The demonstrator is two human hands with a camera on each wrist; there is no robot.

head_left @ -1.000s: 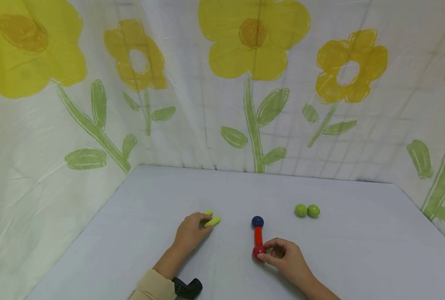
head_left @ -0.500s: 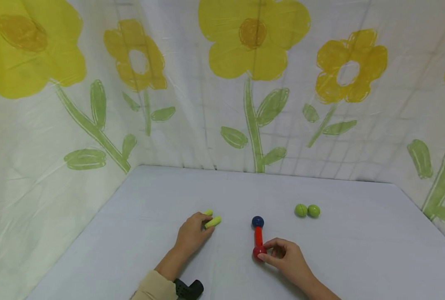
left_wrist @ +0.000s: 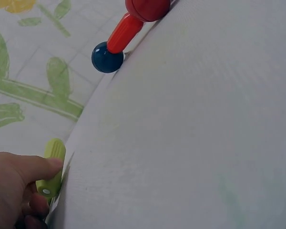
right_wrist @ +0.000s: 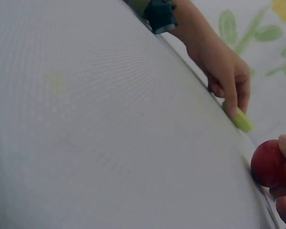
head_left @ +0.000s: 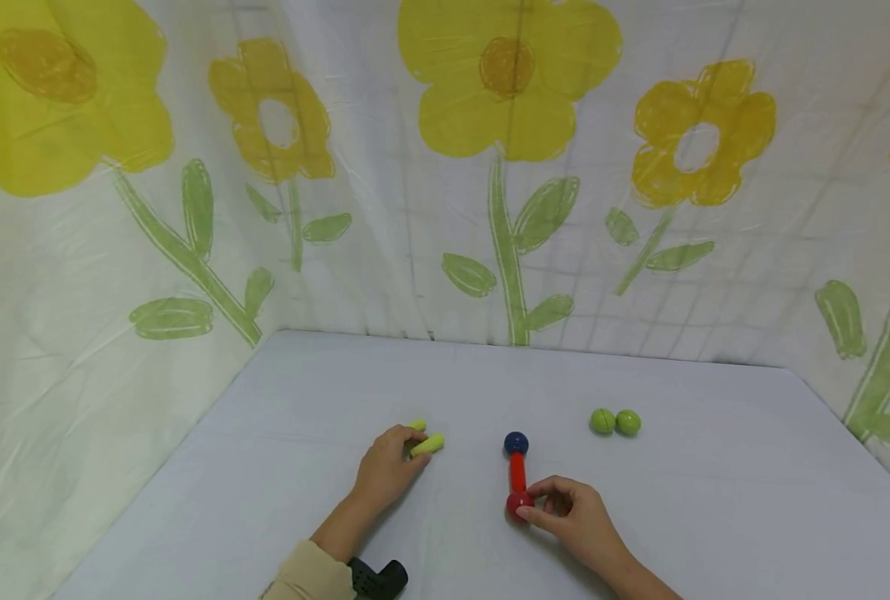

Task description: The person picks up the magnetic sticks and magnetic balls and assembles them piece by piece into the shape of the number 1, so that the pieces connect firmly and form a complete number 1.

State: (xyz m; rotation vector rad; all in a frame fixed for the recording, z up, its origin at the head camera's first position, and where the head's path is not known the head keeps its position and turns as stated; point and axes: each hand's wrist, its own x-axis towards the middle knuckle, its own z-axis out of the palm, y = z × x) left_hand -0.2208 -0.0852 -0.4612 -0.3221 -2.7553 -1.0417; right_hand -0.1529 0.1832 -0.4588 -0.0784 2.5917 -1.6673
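My left hand (head_left: pixel 388 462) pinches a ribbed yellow-green stick (head_left: pixel 427 445) between thumb and fingers, low over the table. The stick's near end shows a small pale hole in the left wrist view, where the thumb (left_wrist: pixel 50 164) presses on its side. Just behind it a second yellow-green stick (head_left: pixel 417 425) is partly covered by the fingers. With thumb and fingertips, my right hand (head_left: pixel 576 517) holds a glossy red ball (head_left: pixel 518 505). From that ball a red stick (head_left: pixel 517 472) runs away from me to a dark blue ball (head_left: pixel 516 443), the three in a row.
Two light green balls (head_left: pixel 602 421) lie side by side toward the back right of the white table (head_left: pixel 700 467). A flower-printed curtain (head_left: pixel 385 275) hangs behind the table's far edge. On the left wrist sits a black device (head_left: pixel 377 579) next to a beige sleeve (head_left: pixel 310 571).
My left hand has shifted slightly to the right along with the yellow-green stick. The right hand, the red ball and the light green balls stay in place.
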